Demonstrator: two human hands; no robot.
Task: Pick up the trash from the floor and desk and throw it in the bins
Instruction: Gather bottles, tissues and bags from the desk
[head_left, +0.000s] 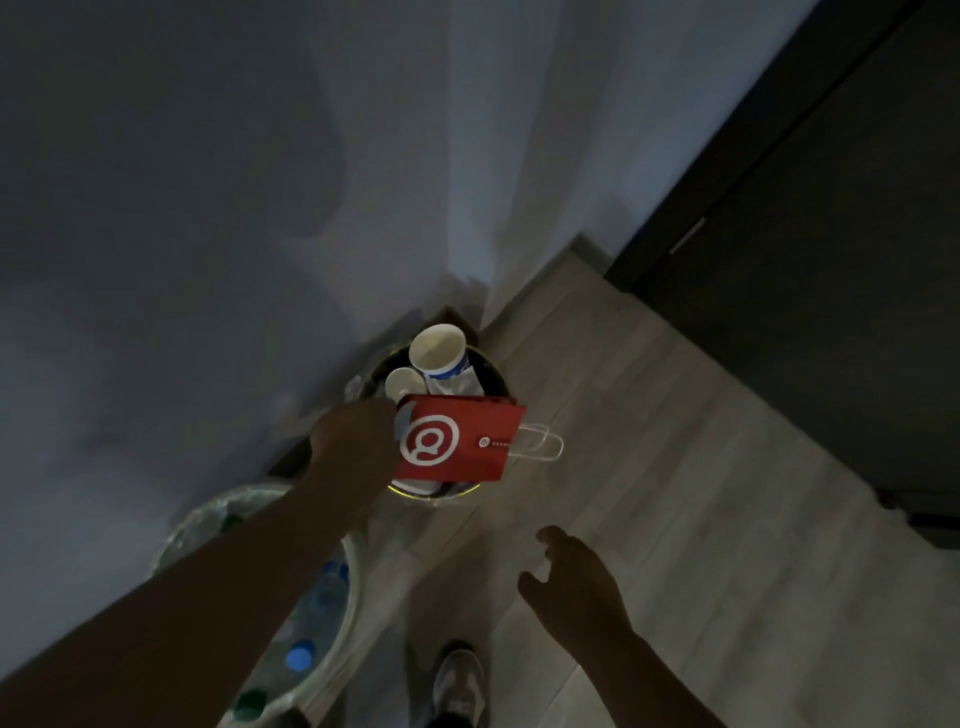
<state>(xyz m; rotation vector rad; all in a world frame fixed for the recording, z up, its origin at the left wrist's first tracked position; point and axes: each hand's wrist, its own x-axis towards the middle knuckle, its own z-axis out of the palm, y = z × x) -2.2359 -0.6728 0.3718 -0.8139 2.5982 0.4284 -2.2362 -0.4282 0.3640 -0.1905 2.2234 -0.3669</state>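
My left hand (353, 447) grips the left edge of a red paper bag (470, 441) with a white round logo and white handles. The bag hangs flat just over a round dark bin (493, 371) in the room's corner. That bin holds two white paper cups (439, 348) and crumpled paper. My right hand (574, 584) hovers lower right above the floor, fingers loosely spread, holding nothing. A second bin (332, 587) lined with clear plastic stands at lower left under my forearm; it holds several plastic bottles with blue and green caps.
Grey walls meet in the corner behind the bins. A dark door (831, 291) stands at the right. Pale wood-look floor (675, 467) runs between bins and door. My shoe (460, 680) shows at the bottom edge.
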